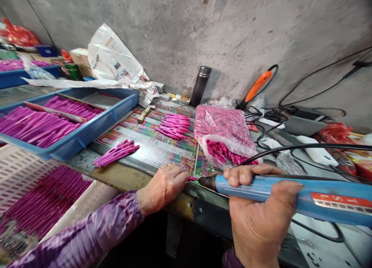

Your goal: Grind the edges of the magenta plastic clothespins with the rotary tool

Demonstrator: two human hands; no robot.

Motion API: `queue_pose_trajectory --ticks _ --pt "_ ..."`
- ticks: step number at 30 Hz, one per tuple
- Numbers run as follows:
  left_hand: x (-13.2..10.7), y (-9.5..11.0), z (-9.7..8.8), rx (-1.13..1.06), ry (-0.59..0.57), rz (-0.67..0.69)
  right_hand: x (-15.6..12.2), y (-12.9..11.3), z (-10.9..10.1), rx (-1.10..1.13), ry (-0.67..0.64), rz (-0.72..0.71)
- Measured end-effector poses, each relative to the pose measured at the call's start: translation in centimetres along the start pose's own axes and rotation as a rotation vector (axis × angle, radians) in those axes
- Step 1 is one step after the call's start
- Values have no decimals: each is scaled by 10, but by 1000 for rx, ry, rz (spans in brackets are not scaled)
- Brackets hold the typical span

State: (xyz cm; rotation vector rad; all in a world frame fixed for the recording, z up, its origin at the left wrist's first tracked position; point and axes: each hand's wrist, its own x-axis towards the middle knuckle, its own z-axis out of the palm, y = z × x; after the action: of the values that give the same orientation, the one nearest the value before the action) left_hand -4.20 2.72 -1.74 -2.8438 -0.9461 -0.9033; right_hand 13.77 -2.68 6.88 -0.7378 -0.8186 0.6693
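My left hand (162, 190) pinches a small magenta plastic piece (192, 178) between thumb and fingers at the metal-edged bench front. My right hand (258, 210) grips a blue rotary grinder (261, 188), its dark nose (205, 182) almost touching that piece. Contact between them is hard to tell. A loose bunch of magenta pieces (116, 153) lies left of my hands on a printed mat (151, 142). Another bunch (174, 126) lies farther back. A clear plastic bag of magenta pieces (222, 130) sits right of it.
A blue tray (78, 140) of magenta pieces stands on the left, above a white crate (26, 171) holding more. Black cables (302, 146) run across the right. A dark flask (200, 85), an orange-handled tool (257, 87) and crumpled newspaper (110, 54) stand along the concrete wall.
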Motion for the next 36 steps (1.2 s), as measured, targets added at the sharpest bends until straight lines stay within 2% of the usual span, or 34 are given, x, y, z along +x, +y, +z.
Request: queue_pose_trajectory --ticks 11,18,24,36 --pt "-1 2 1 61 -60 0 -2 0 0 23 -7 0" --pt "0 2 -2 86 -26 42 -3 0 1 24 -17 -1" --pt "3 2 2 58 -26 -6 -4 0 0 30 -24 1" --pt "0 0 0 101 -28 4 -4 1 -1 31 -26 15"
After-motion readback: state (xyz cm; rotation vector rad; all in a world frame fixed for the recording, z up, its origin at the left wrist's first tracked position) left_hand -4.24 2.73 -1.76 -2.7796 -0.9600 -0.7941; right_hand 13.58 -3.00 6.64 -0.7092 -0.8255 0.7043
